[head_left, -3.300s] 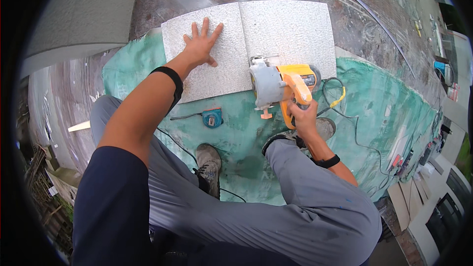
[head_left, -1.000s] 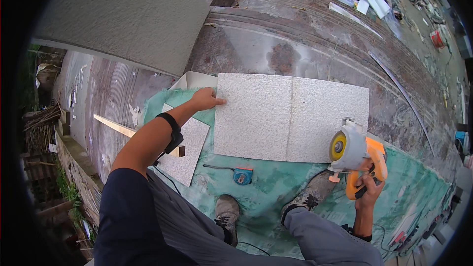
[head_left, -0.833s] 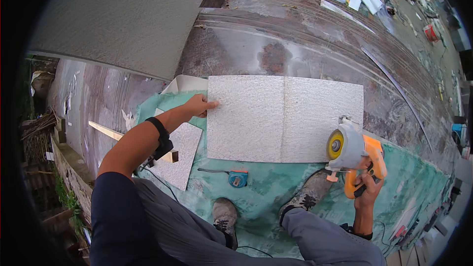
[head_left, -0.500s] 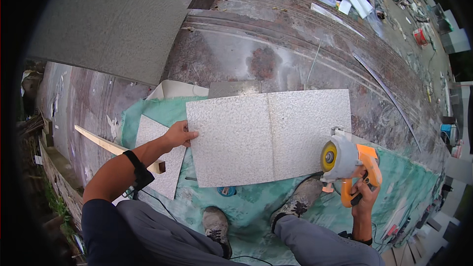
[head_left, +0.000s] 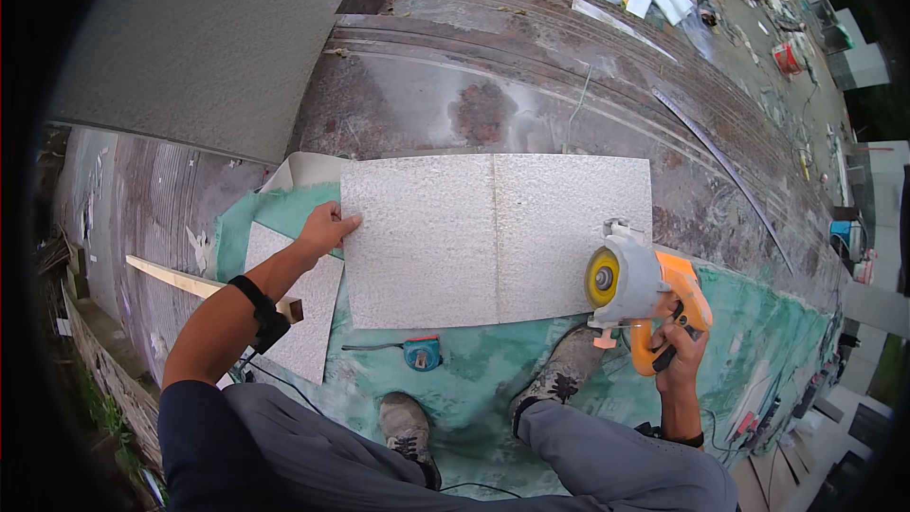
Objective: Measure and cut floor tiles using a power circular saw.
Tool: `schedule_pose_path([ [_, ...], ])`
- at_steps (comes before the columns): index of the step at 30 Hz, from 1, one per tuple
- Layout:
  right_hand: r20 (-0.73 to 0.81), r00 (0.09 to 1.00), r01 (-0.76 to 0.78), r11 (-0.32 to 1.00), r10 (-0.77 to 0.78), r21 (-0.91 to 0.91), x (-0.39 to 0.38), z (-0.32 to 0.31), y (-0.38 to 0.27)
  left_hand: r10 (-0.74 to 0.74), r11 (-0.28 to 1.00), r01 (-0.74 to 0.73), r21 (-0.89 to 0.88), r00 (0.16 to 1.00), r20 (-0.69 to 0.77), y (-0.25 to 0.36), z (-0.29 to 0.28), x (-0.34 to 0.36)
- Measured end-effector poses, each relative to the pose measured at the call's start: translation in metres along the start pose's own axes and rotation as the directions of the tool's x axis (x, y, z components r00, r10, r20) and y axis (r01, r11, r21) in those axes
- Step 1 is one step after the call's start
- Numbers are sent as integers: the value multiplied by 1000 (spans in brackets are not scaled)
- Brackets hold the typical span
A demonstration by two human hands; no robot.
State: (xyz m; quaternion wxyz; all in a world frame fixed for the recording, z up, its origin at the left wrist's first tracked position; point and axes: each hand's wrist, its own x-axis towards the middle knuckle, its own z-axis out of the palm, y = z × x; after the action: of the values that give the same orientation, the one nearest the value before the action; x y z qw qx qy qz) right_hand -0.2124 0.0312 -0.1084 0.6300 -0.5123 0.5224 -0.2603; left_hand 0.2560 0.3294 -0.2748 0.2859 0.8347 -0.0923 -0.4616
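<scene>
A speckled light-grey stone tile [head_left: 427,246] with a straight line across its middle lies before me, over the edge of a green cloth. My left hand [head_left: 328,229] pinches the tile's left edge between thumb and fingers. In my right hand [head_left: 679,355] is an orange and grey handheld stone cutter [head_left: 633,277], gripped by its handle. The cutter's round yellow-centred disc area faces left, over the tile's near right corner. Whether the cutter touches the tile I cannot tell. A blue tape measure [head_left: 422,355] lies on the cloth just below the tile's near edge.
Another speckled tile piece [head_left: 318,322] and a wooden stick [head_left: 175,275] lie under and beside my left forearm. The green cloth [head_left: 758,322] spreads under my shoes. A large grey slab [head_left: 190,47] stands far left; a long metal straightedge [head_left: 711,152] lies right. Cables run near my feet.
The tile has shifted away from me with my left hand on it, covering a grey piece behind it and uncovering the tape measure. The cutter stays in my right hand near the tile's right end.
</scene>
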Motion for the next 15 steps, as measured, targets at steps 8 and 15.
schedule_pose_path([
  [8,-85,996,29,999,-26,42,-4,-21,-2,15,923,42,-382,989,145,24,-6,-27],
  [15,-139,990,35,998,-28,47,-6,-40,-7,118,862,123,-492,895,430,67,-40,-63],
])
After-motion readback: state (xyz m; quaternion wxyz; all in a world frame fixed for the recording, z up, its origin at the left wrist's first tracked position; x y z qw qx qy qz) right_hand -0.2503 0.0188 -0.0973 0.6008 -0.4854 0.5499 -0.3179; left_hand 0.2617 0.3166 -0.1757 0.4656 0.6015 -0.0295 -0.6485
